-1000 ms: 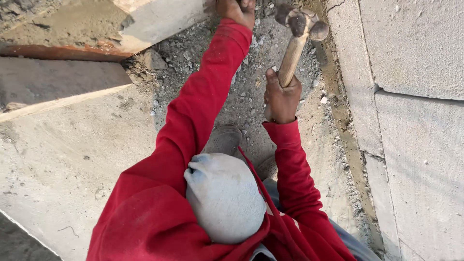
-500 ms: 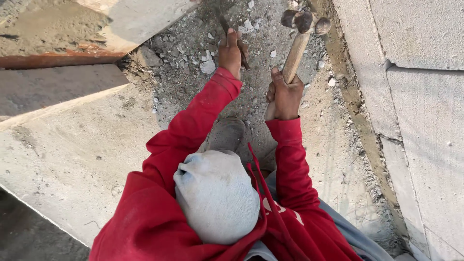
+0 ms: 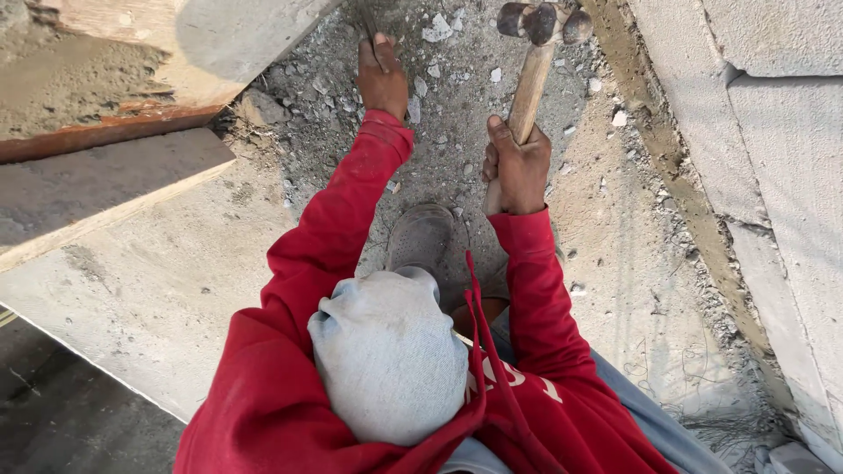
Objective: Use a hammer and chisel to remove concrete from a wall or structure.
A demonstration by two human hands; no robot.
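Both red-sleeved arms reach forward, left hand clenched low, right hand fisted, raised slightly.

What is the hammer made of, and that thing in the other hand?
Hammer: the handle looks like bare wood, pale tan and grainy; the head looks like dull, dusty grey metal. The right hand grips it. The chisel in the left hand seems dark metal, mostly hidden.

From my feed, the chisel tip is cut off by the top edge; the left hand conceals its shaft.
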